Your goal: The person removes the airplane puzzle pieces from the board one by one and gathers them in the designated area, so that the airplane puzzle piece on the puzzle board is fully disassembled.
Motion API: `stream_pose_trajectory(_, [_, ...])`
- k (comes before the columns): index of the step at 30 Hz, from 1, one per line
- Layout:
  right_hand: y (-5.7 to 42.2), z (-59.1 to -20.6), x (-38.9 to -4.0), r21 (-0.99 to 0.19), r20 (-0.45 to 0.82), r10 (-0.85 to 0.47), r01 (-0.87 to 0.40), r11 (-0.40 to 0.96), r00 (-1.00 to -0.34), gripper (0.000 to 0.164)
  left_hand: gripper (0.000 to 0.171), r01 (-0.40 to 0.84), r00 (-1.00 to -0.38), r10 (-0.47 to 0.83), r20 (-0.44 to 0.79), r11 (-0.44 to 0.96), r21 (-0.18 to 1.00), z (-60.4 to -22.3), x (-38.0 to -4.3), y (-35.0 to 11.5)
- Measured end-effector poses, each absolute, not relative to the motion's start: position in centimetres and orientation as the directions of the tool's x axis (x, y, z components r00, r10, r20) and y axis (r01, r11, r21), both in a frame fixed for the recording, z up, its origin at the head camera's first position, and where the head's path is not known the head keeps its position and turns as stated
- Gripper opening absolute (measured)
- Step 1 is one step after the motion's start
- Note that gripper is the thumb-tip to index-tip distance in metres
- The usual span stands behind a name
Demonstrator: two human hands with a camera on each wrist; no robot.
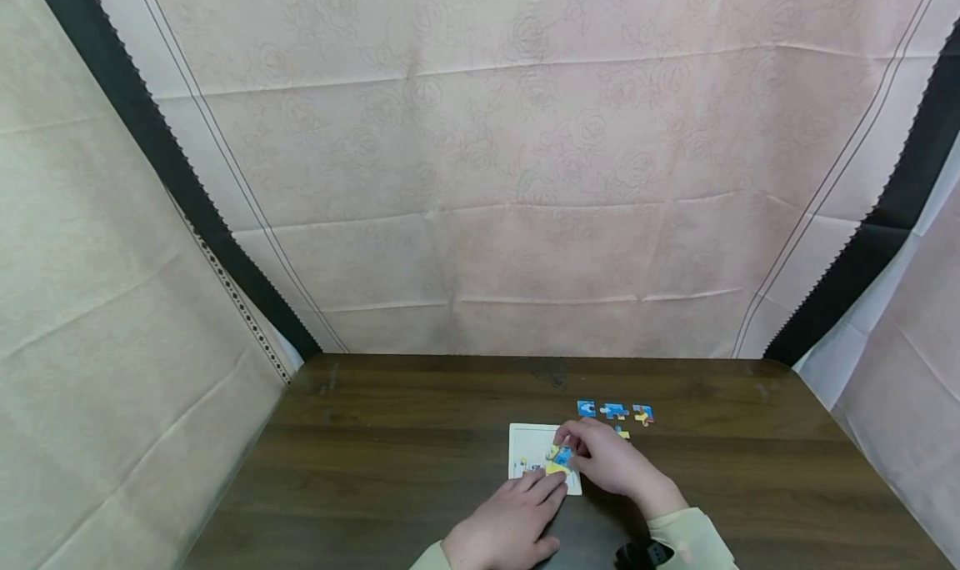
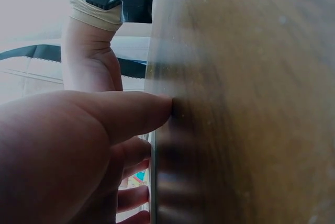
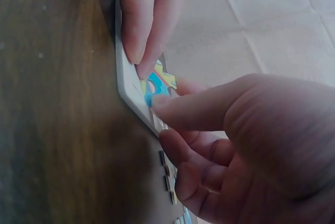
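A white puzzle board (image 1: 527, 438) with a printed picture lies flat on the table. My right hand (image 1: 611, 463) pinches a blue and yellow puzzle piece (image 3: 160, 84) between thumb and forefinger, low over the board's right part. Extended fingers of my left hand (image 1: 512, 517) rest on the lower edge of the board, next to a yellow part of the picture. In the left wrist view, the left thumb (image 2: 149, 110) touches the tabletop. The right fingers partly hide the pinched piece.
Beyond the board, a blue puzzle piece (image 1: 587, 408), another blue one (image 1: 614, 411) and a multicoloured one (image 1: 643, 414) lie in a row. A yellow piece (image 1: 622, 432) shows partly behind the right hand. Pale cloth walls (image 1: 525, 178) surround the brown wooden table (image 1: 375, 437).
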State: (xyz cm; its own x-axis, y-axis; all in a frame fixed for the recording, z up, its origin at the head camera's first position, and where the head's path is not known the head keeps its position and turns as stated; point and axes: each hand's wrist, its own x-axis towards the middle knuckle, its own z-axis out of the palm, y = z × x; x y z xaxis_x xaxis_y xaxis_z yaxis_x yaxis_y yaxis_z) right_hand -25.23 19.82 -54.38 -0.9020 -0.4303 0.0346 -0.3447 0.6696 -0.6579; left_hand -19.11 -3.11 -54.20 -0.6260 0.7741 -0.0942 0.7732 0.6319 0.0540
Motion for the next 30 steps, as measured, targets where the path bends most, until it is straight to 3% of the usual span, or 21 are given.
stream_pose_trajectory(30, [20.26, -54.24, -25.64, -0.658, 0.048, -0.472, -0.383, 0.648, -0.880, 0.017, 0.065, 0.776, -0.622, 0.776, -0.105, 0.629, 0.052, -54.56, -19.39, -3.03])
